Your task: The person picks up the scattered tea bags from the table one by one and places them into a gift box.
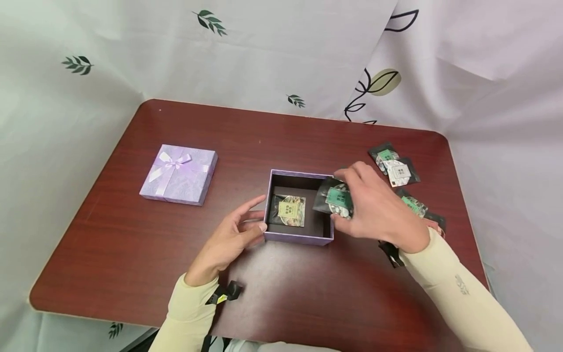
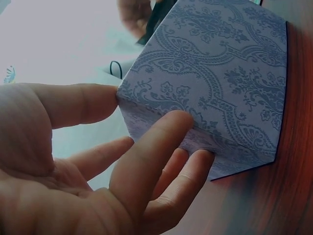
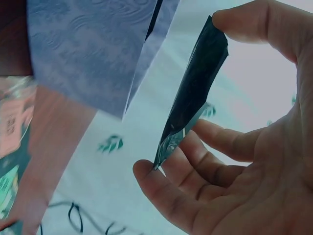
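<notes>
Purple patterned walls framed an open-topped gift box [image 1: 299, 239] on the table [image 1: 242, 127], and inside it a sachet with a yellow label [image 1: 289, 210] lay flat toward the left side. Over the box's right rim, the right hand [image 1: 374, 210] had its grip clamped on a black sachet with a green label [image 1: 336, 198], while the left hand [image 1: 230, 242] touched the near left corner with thumb and fingers apart. More sachets [image 1: 398, 172] lay near the table's right edge, and a bow-topped lavender lid [image 1: 178, 181] rested well apart at left.
</notes>
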`<state>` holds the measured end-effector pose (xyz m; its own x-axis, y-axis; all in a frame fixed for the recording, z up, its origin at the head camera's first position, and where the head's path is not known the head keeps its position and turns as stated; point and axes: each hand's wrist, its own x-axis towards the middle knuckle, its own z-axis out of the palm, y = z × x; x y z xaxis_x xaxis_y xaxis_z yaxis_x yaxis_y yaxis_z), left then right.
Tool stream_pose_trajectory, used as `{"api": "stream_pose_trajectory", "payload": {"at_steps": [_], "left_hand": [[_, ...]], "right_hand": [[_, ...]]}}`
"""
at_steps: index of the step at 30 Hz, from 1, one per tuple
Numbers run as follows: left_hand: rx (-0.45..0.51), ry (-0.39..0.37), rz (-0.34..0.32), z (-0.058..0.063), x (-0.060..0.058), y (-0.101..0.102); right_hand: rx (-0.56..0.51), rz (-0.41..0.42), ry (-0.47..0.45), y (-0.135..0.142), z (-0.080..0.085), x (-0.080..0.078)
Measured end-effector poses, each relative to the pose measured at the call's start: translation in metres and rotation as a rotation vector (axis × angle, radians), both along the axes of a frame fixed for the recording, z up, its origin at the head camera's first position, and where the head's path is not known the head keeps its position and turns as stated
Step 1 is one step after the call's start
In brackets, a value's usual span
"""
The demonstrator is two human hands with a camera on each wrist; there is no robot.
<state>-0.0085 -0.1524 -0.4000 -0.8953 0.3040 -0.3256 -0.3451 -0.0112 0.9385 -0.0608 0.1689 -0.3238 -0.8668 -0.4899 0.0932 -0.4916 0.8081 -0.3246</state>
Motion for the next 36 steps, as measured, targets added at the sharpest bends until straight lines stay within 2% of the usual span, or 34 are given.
{"api": "stream_pose_trajectory", "payload": {"at_steps": [4, 9, 15, 21, 26, 36], "left_hand": [[-0.004, 0.01, -0.014, -0.001, -0.001, 0.001], [0.001, 0.02, -0.022, -0.001, -0.001, 0.002], [-0.004, 0.038, -0.037, -0.002, -0.002, 0.003], [-0.026, 0.04, -0.038, 0.0, -0.003, 0.001], [-0.024, 0.036, -0.036, 0.0, -0.004, -0.002], [-0.003, 0.029, -0.043, -0.002, -0.004, -0.005]], "right_hand": [[0.031, 0.105, 0.024, -0.023, -0.004, -0.013], [0.093, 0.186, -0.015, -0.052, -0.015, -0.024], [0.16, 0.227, -0.07, -0.077, -0.03, -0.03], [0.223, 0.277, -0.075, -0.094, -0.044, -0.035], [0.262, 0.305, -0.084, -0.103, -0.054, -0.039], [0.319, 0.332, -0.163, -0.111, -0.074, -0.043]]}}
